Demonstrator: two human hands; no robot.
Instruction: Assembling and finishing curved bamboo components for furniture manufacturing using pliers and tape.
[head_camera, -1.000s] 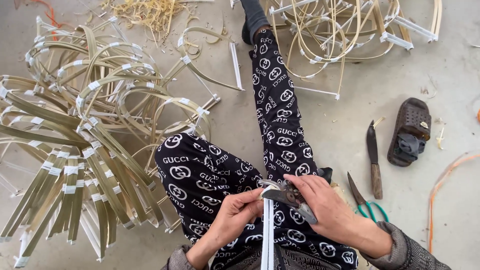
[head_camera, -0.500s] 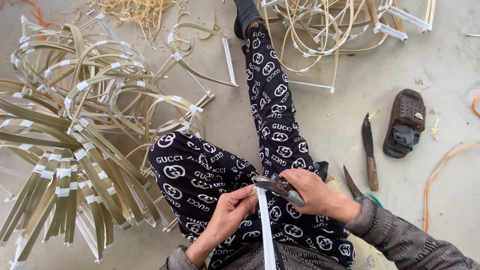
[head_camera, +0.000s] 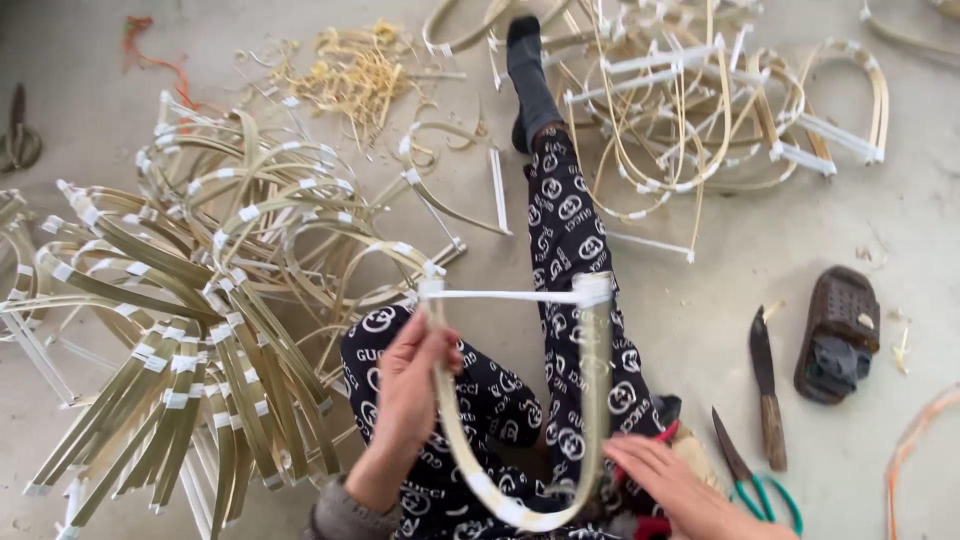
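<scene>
I am looking down over the lap, where a U-shaped bamboo frame (head_camera: 590, 400) is standing upright across the patterned trousers (head_camera: 570, 230), its bend low near the waist and its two arms running up to a white crossbar (head_camera: 500, 295) that is bridging the open ends. White tape is wrapping both joints.

My left hand (head_camera: 410, 385) is closing its grip around the left arm of the frame, about midway up: the fingers are curling over the strip from the outside and the thumb is pressing on the inner face, so the grip is shut tight on the bamboo. My right hand (head_camera: 670, 480) is lying flatter, low by the right arm near the bend, fingers stretched and only loosely bent; I cannot tell whether it is actually gripping the strip or just resting against it.

Just beside the right hand, green-handled scissors (head_camera: 755, 480) are lying on the concrete floor (head_camera: 900, 220), with a wooden-handled knife (head_camera: 765, 385) near them and a brown sandal (head_camera: 838, 335) a little beyond. A stack of finished frames (head_camera: 190, 330) is fanning out on the left, and looser ones (head_camera: 700, 110) are lying tangled past the outstretched foot.
</scene>
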